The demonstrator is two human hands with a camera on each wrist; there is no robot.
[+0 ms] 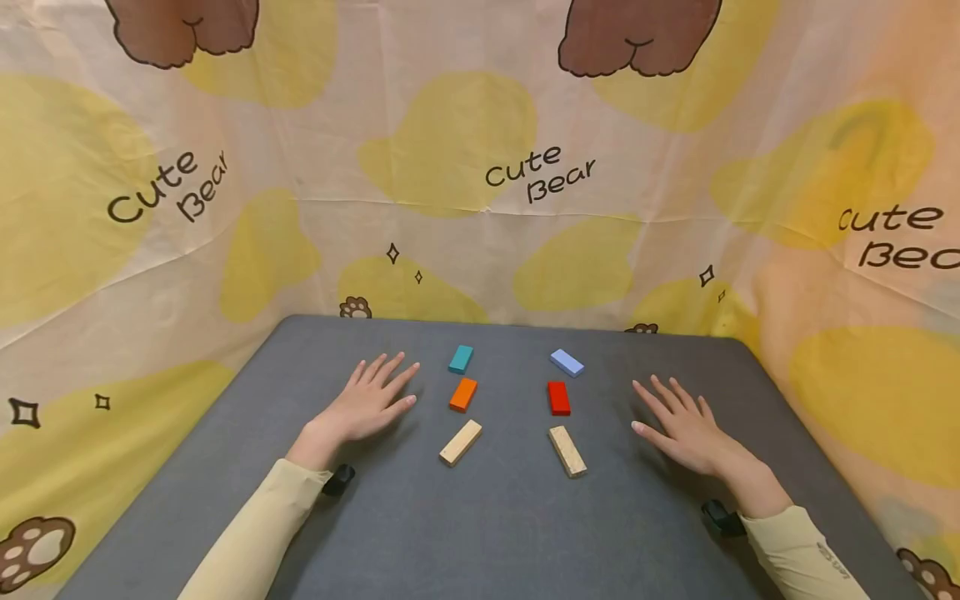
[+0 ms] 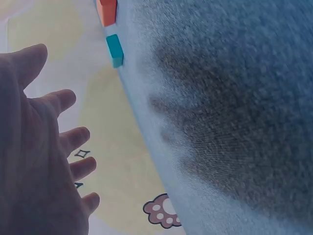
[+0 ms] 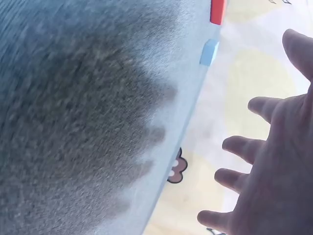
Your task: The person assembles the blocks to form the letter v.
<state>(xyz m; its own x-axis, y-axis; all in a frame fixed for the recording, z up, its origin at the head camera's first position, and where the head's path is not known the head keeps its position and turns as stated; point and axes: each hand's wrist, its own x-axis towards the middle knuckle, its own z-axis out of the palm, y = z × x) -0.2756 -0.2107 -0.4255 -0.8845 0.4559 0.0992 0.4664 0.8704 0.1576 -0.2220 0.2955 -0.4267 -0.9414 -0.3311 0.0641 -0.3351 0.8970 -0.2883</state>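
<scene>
In the head view, the left hand and right hand are spread, holding nothing. The orange block lies below the frame's centre, right of the nearer left hand, its long axis leaning toward the upper right.

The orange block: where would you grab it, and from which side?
I'd pinch the orange block mid-length across its long sides, from above, probably with the nearer left hand. It lies flat and is longer than wide; the teal block and a wooden block sit off its ends, leaving the long sides free.
</scene>
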